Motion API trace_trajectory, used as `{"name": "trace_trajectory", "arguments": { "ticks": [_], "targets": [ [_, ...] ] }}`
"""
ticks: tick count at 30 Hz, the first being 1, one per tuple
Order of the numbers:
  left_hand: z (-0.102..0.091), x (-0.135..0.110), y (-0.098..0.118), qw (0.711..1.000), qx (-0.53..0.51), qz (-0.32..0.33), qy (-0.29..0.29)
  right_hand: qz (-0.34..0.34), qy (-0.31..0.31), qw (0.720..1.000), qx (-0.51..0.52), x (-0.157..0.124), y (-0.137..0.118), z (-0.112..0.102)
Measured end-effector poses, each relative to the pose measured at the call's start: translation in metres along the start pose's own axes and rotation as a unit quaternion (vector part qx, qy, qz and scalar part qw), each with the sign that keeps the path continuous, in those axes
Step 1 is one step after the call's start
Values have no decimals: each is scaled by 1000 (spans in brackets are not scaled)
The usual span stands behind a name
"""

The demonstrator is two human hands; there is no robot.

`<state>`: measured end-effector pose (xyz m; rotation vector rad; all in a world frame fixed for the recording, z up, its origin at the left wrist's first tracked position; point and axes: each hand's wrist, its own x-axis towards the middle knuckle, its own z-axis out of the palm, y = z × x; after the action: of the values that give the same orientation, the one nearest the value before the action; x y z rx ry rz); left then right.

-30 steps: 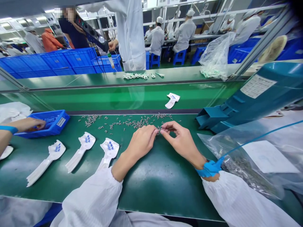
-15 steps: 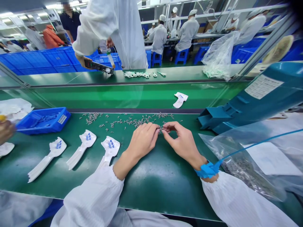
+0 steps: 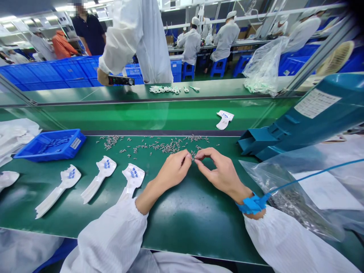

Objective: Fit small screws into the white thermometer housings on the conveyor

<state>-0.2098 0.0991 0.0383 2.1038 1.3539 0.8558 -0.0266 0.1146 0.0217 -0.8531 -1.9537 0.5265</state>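
My left hand (image 3: 174,168) is closed, thumb pressed against curled fingers; whatever lies in it is hidden. Close beside it, my right hand (image 3: 220,172) pinches with thumb and forefinger at a tiny silvery metal piece (image 3: 193,158), too small to name exactly. Just beyond both hands, many loose small metal pieces (image 3: 170,146) are scattered across the green table (image 3: 196,223). White curved plastic shells (image 3: 133,176) bearing blue marks lie in a row to the left, the nearest partly behind my left sleeve. A blue strap (image 3: 251,204) with a cord circles my right wrist.
A blue tray (image 3: 51,146) of blue parts stands at the left. On the right are a teal plastic holder (image 3: 307,113) and a clear bag (image 3: 301,204) of metal pieces. Another shell (image 3: 225,119) rides the green belt (image 3: 127,115); a co-worker (image 3: 150,41) stands beyond.
The shell on the belt has moved right. Both my hands stay almost in place, fingers shifting slightly. The co-worker's second hand and the other hand at the left edge have gone from view.
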Motion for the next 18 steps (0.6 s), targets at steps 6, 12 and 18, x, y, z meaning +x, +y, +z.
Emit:
{"name": "trace_trajectory", "arguments": {
  "ticks": [6,12,18],
  "targets": [
    [-6,2,-4,994,-97,26,-53,195,-8,938,287,4,1,1],
    [-12,-1,1,995,-81,55,19,280,11,874,396,11,2,-1],
    [-10,-1,-5,994,-36,103,24,286,8,871,400,8,3,1]
  ]
}}
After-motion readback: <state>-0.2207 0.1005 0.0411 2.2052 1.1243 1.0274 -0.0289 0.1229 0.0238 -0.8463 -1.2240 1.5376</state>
